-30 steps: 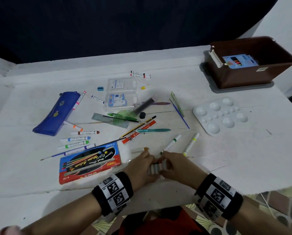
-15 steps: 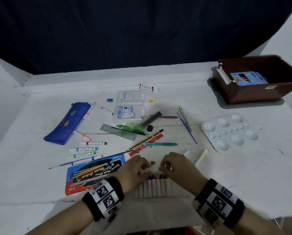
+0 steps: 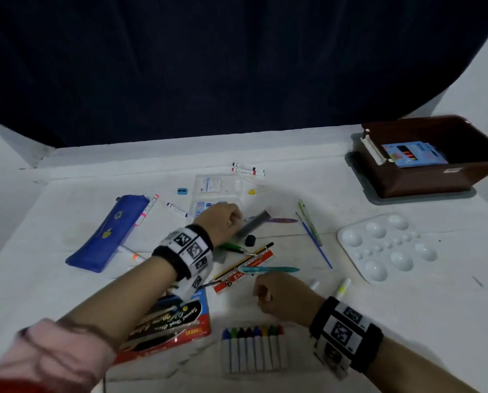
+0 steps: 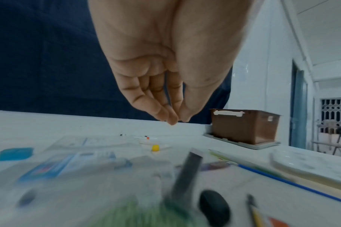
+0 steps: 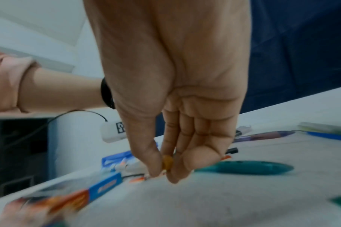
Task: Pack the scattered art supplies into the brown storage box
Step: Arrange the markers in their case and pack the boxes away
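Observation:
The brown storage box (image 3: 435, 177) stands at the back right with a blue packet (image 3: 415, 154) inside; it also shows in the left wrist view (image 4: 243, 127). A row of crayons (image 3: 254, 350) lies near the table's front edge. My right hand (image 3: 261, 296) hovers just behind them and pinches a small orange crayon piece (image 5: 167, 162) between thumb and fingertips. My left hand (image 3: 231, 217) is stretched forward over the clear plastic case (image 3: 217, 184), beside a dark grey tube (image 3: 252, 226). Its fingers (image 4: 165, 110) are bunched and point down, holding nothing. A yellow piece (image 4: 155, 148) lies beyond them.
A white paint palette (image 3: 384, 248) lies at the right and a blue pencil case (image 3: 109, 234) at the left. A teal pen (image 3: 268, 269), a blue brush (image 3: 313, 242), a red-and-blue brush pack (image 3: 169, 321) and several markers are scattered mid-table.
Both hands have left the crayon row. The left hand has reached forward to the clear case. The right hand has picked up the orange piece that lay between the hands.

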The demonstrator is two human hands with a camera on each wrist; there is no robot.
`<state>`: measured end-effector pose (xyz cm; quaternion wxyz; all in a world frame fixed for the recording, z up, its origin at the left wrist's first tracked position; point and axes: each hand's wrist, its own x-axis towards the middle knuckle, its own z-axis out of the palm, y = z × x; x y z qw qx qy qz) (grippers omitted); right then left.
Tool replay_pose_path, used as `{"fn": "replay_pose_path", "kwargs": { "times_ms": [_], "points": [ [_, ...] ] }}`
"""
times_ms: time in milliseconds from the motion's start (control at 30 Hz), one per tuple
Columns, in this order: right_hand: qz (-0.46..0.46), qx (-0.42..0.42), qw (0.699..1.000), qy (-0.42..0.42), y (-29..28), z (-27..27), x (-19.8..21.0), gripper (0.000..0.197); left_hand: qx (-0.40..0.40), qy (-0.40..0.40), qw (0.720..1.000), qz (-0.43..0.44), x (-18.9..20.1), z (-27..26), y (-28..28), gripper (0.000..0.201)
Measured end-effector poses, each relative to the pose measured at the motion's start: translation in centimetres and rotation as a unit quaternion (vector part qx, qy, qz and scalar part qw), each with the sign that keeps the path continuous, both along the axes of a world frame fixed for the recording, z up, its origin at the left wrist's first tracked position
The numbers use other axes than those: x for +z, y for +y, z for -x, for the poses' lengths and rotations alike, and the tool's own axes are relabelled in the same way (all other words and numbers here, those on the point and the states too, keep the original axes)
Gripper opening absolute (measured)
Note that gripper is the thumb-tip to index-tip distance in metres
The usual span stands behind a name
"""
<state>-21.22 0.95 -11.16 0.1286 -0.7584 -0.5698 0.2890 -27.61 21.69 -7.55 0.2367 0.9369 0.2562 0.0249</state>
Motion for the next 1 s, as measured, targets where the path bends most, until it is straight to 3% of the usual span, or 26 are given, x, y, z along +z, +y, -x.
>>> {"fn": "replay_pose_path", "kwargs": {
  "times_ms": [133, 300, 433, 533, 700, 800, 1000],
  "points": [
    [-0.043, -0.039, 0.997, 0.053, -0.2, -3.7, 1.2, 0.016, 0.034, 0.016, 0.999, -0.019, 0.4, -6.9, 3.3, 0.017],
    [-0.075, -0.116, 0.986, 0.096, -2.5, -7.2, 1.2, 0.015, 0.005, 0.12, 0.992, -0.033, -1.8, -13.0, 4.9, 0.037],
    [-0.09, -0.161, 0.973, 0.138, -5.4, -8.1, 0.5, 0.008, 0.003, 0.138, 0.989, -0.054, -3.1, -14.6, 5.4, 0.024],
    [-0.099, -0.168, 0.969, 0.15, -6.7, -8.0, 0.3, 0.016, -0.001, 0.141, 0.989, -0.048, -2.7, -14.7, 5.4, 0.023],
    [-0.078, -0.173, 0.964, 0.185, -8.2, -7.6, 1.1, 0.017, -0.06, 0.081, 0.995, 0.01, 0.8, -11.0, 1.6, 0.02],
    [-0.064, -0.17, 0.956, 0.229, -9.1, -6.7, 1.5, 0.015, -0.118, 0.085, 0.987, 0.066, 3.3, -6.5, -2.2, 0.012],
    [-0.01, -0.111, 0.967, 0.23, -10.2, -4.2, 0.8, 0.014, -0.241, 0.161, 0.929, 0.229, 1.5, 1.6, -9.8, 0.024]
  ]
}}
